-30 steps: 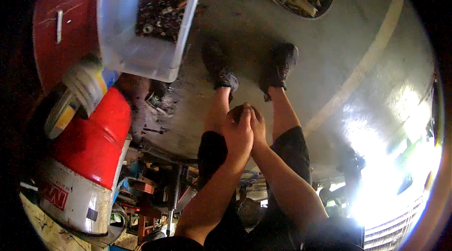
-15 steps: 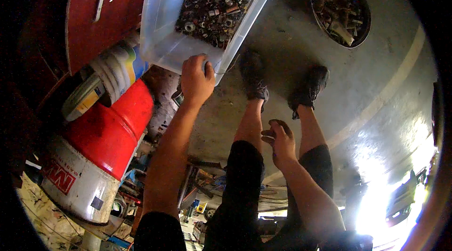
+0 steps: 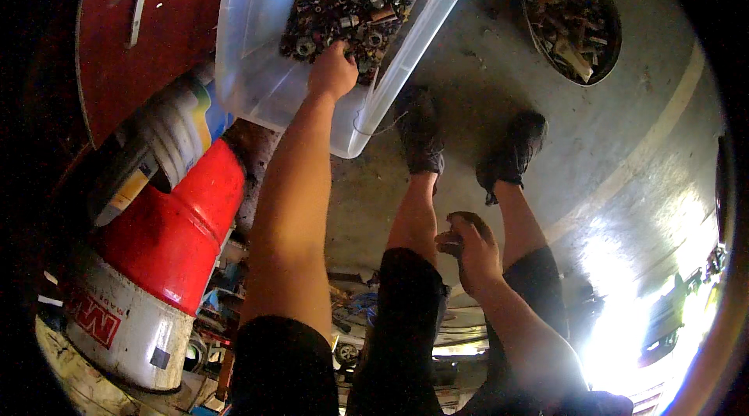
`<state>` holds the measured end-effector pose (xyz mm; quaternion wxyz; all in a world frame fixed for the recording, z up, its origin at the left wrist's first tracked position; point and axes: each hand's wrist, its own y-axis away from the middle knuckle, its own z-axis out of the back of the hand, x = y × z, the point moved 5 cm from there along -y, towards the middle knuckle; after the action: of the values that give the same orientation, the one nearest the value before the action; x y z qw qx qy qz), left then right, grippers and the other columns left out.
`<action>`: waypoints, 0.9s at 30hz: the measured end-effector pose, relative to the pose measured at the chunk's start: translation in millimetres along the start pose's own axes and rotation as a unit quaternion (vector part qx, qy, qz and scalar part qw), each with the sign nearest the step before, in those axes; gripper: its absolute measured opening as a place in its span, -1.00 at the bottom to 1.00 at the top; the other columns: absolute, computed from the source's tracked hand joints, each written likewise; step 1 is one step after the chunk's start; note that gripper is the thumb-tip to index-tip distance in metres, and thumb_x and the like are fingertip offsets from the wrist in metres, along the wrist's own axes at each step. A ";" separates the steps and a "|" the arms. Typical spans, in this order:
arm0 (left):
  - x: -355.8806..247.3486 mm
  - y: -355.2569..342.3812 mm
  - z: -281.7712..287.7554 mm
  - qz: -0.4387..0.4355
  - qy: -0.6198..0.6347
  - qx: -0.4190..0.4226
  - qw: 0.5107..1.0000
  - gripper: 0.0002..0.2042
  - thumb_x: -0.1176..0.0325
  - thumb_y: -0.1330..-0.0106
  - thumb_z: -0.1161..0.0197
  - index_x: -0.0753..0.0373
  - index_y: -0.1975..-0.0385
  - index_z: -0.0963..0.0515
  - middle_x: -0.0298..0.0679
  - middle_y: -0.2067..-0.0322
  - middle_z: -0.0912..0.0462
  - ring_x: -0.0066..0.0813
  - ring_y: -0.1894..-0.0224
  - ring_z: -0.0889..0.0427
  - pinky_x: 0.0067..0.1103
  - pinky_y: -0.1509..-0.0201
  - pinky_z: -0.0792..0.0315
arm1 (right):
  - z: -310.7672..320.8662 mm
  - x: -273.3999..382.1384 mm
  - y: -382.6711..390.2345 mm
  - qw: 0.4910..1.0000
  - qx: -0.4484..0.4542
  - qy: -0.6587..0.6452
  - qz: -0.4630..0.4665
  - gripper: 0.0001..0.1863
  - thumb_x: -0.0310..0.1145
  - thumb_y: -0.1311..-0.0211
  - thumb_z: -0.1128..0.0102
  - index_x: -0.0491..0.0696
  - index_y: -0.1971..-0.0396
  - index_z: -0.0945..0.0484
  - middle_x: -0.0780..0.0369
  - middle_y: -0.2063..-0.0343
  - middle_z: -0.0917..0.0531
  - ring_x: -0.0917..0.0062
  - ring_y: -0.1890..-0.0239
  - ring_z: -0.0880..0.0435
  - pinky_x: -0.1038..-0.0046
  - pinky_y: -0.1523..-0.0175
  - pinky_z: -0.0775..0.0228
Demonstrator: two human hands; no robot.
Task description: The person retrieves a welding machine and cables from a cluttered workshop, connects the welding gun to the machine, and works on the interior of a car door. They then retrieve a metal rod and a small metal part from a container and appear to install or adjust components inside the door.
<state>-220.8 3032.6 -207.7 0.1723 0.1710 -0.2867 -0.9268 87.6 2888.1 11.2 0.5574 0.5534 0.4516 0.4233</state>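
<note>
Left hand (image 3: 331, 72) in bin (image 3: 257, 65) of metal parts (image 3: 351, 2), right hand (image 3: 472, 248) loosely closed

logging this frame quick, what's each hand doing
left hand: down in the clear bin, on the metal bits, grip hidden
right hand: curled shut, contents hidden

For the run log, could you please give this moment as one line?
left hand in clear plastic bin of mixed metal hardware | right hand over knees, contents unclear

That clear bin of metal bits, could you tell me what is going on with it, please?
A person stands over a clear plastic bin full of mixed nuts and small hardware. The left hand reaches into the pile. The right hand is curled near the knees, its contents unclear. A round pan of scrap sits on the concrete floor.
</note>
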 end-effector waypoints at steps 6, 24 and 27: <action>-5.6 -21.2 -10.1 0.063 -0.049 -0.046 0.996 -0.73 0.31 -0.16 -0.17 0.24 0.15 -0.47 -0.02 0.20 -0.52 -0.02 0.09 -0.52 -0.28 0.02 -0.43 | 0.1 -2.1 4.0 1.000 0.020 0.006 -0.005 -0.71 -0.31 -0.21 -0.04 -0.19 0.16 -0.43 0.15 0.34 -0.53 0.38 0.33 -0.61 0.39 0.17 -0.46; -58.6 -22.6 7.1 -0.228 -0.180 -0.096 0.952 -0.51 0.27 -0.14 -0.19 0.09 -0.13 -0.34 -0.35 -0.23 -0.26 0.08 -0.22 -0.23 -0.07 -0.22 -0.21 | -2.9 17.1 6.4 1.000 0.006 0.002 0.004 -0.74 -0.29 -0.31 0.00 -0.19 0.19 -0.48 0.20 0.35 -0.59 0.45 0.32 -0.64 0.43 0.13 -0.42; -24.8 -6.9 11.7 -0.171 -0.198 -0.038 0.964 -0.57 0.27 -0.13 -0.18 0.12 -0.05 -0.42 -0.33 -0.21 -0.28 0.05 -0.19 -0.26 -0.11 -0.22 -0.21 | -4.3 12.4 3.3 0.999 0.031 0.012 -0.002 -0.74 -0.31 -0.24 -0.02 -0.17 0.19 -0.44 0.16 0.33 -0.52 0.39 0.33 -0.60 0.38 0.15 -0.44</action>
<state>-205.3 3053.8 -197.3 -0.0430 0.0235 -0.2462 -0.9680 86.4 2901.3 14.2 0.5355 0.5640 0.4724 0.4146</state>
